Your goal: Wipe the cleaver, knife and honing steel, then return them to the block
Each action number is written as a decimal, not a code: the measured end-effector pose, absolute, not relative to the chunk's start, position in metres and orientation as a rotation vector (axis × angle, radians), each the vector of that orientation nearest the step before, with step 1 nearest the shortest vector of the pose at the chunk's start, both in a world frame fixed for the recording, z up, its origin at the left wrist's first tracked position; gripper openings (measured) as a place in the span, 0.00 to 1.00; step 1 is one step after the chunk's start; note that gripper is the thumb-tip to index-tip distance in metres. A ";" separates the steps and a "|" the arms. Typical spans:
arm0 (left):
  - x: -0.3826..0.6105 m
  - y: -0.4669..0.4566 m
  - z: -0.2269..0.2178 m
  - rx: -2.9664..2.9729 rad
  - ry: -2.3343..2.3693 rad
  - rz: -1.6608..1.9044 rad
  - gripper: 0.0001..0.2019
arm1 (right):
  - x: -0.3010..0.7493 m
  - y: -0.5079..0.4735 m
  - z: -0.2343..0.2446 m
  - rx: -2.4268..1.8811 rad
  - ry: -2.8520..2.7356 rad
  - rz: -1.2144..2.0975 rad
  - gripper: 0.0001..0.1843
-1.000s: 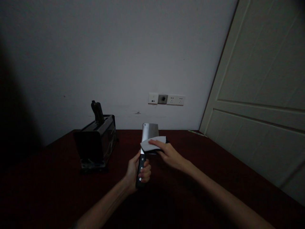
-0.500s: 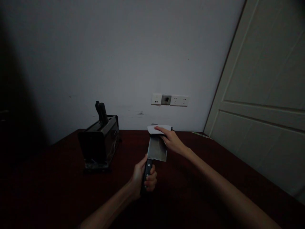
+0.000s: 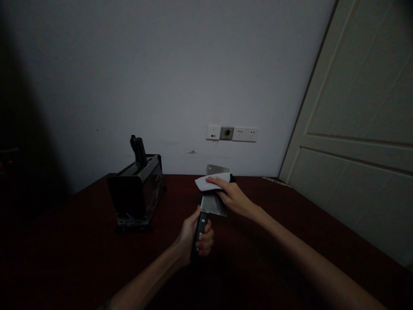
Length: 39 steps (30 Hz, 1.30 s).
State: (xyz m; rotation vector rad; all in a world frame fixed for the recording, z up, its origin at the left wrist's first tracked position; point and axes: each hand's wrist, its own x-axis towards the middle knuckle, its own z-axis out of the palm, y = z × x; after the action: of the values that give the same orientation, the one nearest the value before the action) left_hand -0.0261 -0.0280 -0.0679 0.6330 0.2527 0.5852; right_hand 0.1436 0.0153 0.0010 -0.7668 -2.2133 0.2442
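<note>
My left hand is wrapped round the black riveted handle of a cleaver. Its broad metal blade points away from me, above the table. A white cloth with a dark underside lies folded across the middle of the blade. My right hand pinches that cloth against the blade, fingers on top and the thumb side beneath. Beyond the cloth the blade's far end shows, with a small hole near its corner. The part of the blade under the cloth is hidden.
A dark knife block stands on the left of the dark red table, black handles sticking up from its top. Behind the table is a pale wall with sockets. A light panelled door is on the right.
My right hand has drawn the cloth slightly toward me along the blade, so more of the far end with its hole shows. My left hand keeps its hold on the handle.
</note>
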 end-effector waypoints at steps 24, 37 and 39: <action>-0.031 -0.025 -0.067 0.577 0.347 0.678 0.28 | 0.134 -0.012 -0.020 -0.671 -2.344 0.270 0.26; -0.024 -0.029 -0.070 0.639 0.239 0.589 0.29 | 0.147 0.028 0.006 -0.771 -2.238 0.115 0.23; -0.026 -0.028 -0.070 0.629 0.254 0.602 0.29 | 0.142 0.017 -0.002 -0.741 -2.276 0.143 0.24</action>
State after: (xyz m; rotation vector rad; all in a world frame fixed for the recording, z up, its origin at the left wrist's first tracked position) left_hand -0.0259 -0.0280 -0.0699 0.6288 0.2535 0.6025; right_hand 0.1416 0.0170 -0.0023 -0.7415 -2.2761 0.1428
